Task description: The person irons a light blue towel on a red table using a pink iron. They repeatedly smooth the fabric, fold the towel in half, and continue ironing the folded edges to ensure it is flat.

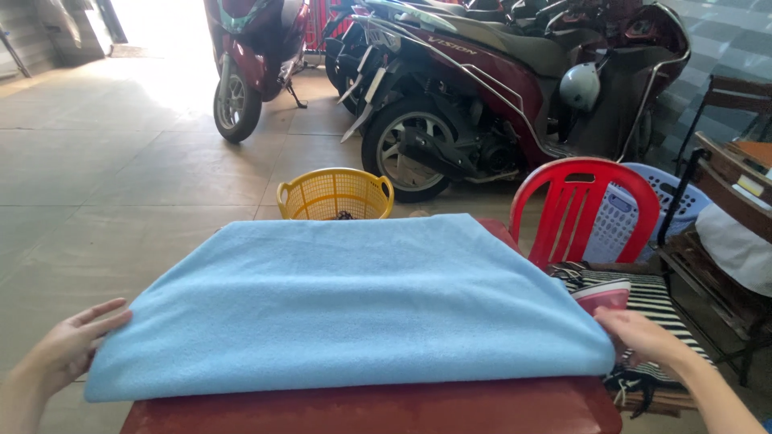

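Observation:
A light blue towel lies spread over a dark red table, covering most of its top. My left hand rests flat against the towel's near left corner, fingers apart. At the towel's right edge, my right hand touches the cloth with its fingers partly tucked under or behind the fold; nothing else is held. A pink iron stands just beyond my right hand on striped black-and-white cloth.
A yellow basket sits on the tiled floor past the table. A red plastic chair and a pale blue laundry basket stand to the right, with a wooden chair further right. Parked scooters fill the background.

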